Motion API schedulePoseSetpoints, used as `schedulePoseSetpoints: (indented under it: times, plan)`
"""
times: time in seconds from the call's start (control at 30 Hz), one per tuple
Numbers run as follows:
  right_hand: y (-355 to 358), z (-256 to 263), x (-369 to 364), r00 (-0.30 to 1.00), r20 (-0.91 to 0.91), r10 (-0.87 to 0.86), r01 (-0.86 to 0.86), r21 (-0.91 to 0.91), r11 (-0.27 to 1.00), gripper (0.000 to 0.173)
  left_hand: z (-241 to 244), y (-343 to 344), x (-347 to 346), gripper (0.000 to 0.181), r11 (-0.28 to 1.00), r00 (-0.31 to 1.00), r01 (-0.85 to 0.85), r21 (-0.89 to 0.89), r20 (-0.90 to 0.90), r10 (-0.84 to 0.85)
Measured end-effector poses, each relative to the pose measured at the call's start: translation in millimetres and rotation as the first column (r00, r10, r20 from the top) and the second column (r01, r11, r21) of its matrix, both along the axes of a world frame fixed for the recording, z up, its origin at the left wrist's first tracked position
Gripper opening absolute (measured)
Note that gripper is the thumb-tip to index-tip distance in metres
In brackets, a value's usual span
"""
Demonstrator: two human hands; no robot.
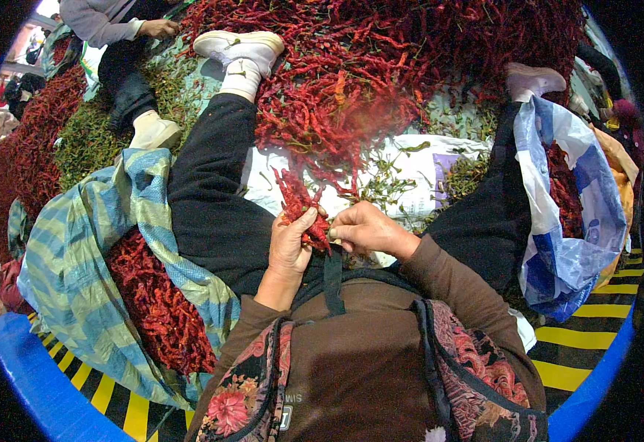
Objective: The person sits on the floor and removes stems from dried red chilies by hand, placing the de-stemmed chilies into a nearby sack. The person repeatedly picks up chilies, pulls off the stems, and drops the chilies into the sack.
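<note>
My left hand [291,246] grips a bunch of dried red chillies [300,207], its thumb pressed across them and their tips pointing up and away. At the lower right end of the bunch, thumb and forefinger of my right hand [370,229] are pinched together on a chilli stem, mostly covered by the fingers. A white woven sack [410,149] lies flat between my legs, with loose green chilli stems [391,185] scattered on it. Beyond the hands, a large heap of dried red chillies [333,105] spills onto the sack's far edge.
A striped green-and-blue sack [79,259] of red chillies stands open at my left. At my right is a blue-and-white sack [604,221] with chillies inside. Another person's hand [159,29] rests near the heap, beside piled stems [95,135]. Yellow-and-black striped flooring [568,356] shows behind.
</note>
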State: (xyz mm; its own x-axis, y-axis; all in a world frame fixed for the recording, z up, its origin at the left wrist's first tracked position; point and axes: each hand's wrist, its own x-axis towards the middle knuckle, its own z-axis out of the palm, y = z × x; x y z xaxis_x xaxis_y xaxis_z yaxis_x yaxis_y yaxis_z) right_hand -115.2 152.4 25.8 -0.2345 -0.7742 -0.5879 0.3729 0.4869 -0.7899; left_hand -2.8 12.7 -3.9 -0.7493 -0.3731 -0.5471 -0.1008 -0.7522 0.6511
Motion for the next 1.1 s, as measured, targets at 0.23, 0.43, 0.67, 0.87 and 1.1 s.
schedulePoseSetpoints:
  times: [0.23,0.43,0.67,0.87,1.1]
  plan:
    - [-14.2,-6.8,21.3,0.957,-0.266,-0.113,-0.006,-0.411,0.912,0.012,-0.6,-2.4,-3.7,0.011,0.993,0.995,-0.022,0.117,0.095,0.010]
    - [-25.9,29.6,31.9,0.891,-0.386,-0.238,-0.170,-0.771,0.614,0.012,-7.5,12.7,-8.9,0.014,0.945,0.978,0.150,-0.292,0.181,-0.099]
    - [12.6,69.2,-9.2,0.962,-0.274,-0.004,-0.127,-0.459,0.879,0.018,14.4,-8.0,-9.9,0.024,0.918,0.996,-0.091,0.385,0.013,0.093]
    - [45.9,36.9,-28.4,0.649,-0.741,-0.174,0.031,-0.203,0.979,0.028,-5.1,-18.2,1.7,0.030,0.886,0.963,-0.012,0.464,-0.233,0.135]
    - [-1.9,13.8,9.4,0.384,-0.902,-0.196,-0.071,-0.241,0.968,0.006,-6.1,-17.1,-0.4,0.028,0.864,0.961,0.070,0.498,-0.266,0.075]
